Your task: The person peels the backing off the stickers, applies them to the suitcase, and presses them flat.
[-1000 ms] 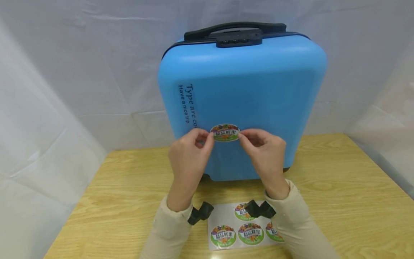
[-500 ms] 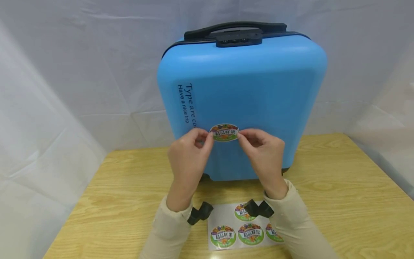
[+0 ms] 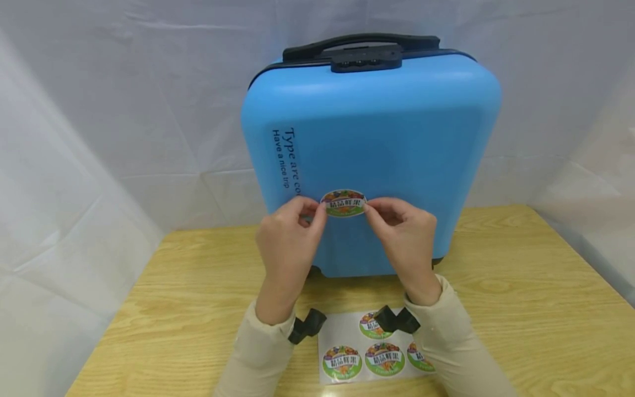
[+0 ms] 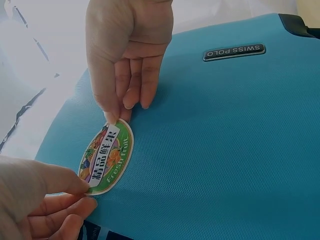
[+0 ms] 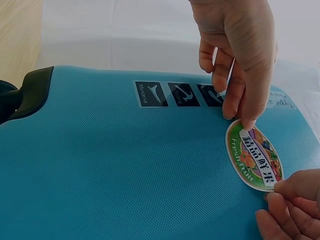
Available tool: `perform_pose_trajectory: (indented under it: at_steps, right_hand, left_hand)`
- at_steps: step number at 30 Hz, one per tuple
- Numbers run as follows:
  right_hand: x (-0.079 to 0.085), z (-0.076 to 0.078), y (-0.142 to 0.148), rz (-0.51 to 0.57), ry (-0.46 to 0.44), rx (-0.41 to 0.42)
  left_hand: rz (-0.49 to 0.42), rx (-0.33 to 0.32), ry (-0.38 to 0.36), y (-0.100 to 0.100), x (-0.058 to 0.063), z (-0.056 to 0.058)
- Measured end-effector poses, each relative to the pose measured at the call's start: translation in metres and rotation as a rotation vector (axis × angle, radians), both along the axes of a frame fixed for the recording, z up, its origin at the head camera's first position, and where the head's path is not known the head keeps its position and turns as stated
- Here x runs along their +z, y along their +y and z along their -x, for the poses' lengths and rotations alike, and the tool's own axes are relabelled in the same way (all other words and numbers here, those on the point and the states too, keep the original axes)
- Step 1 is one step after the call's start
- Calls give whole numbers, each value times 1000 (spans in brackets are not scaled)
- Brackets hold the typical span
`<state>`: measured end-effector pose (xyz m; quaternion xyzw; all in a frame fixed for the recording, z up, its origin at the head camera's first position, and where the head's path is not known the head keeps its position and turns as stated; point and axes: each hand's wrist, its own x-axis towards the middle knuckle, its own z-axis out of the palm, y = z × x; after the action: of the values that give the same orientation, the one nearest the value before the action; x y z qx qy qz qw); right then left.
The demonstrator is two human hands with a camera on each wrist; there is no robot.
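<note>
An oval fruit sticker (image 3: pixel 344 204) with a green lower half and a white band of lettering is stretched between both hands. Its left end is pinched by thumb and finger of my left hand (image 3: pixel 290 234); my right hand (image 3: pixel 408 234) pinches the right end the same way. Right behind it stands a blue suitcase (image 3: pixel 397 149), upright, with black lettering down its left side. In the left wrist view the sticker (image 4: pixel 106 157) overlaps the suitcase's textured front (image 4: pixel 210 145). The right wrist view shows the sticker (image 5: pixel 254 155) close over that surface, near several dark printed squares (image 5: pixel 183 95).
A white sheet with several similar stickers (image 3: pixel 342 363) lies on the wooden table (image 3: pixel 198 309) below my forearms, partly covered by the right sleeve (image 3: pixel 453 336). Pale cloth (image 3: pixel 124 110) hangs behind and at both sides. The suitcase has a black top handle (image 3: pixel 362 41).
Both hands and the sticker have shifted very slightly left in the head view. The pinch at each end stays the same, and the suitcase stands where it was.
</note>
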<state>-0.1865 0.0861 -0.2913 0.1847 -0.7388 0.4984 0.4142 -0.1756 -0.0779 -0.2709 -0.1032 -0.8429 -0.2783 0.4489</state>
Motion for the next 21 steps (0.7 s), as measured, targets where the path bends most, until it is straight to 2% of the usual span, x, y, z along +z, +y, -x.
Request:
perform_pose_trajectory:
  at_steps: [8,16,21]
  right_hand:
    - [0,1,1,2,3,0]
    - [0,1,4,-3,1,-15]
    - [1,2,5,-21,-4,-24]
  left_hand:
    - [-24,-5,-46,-2,1,0]
    - [-87,-101,-103,1,3,1]
    - [-118,-155,-88,5,6,3]
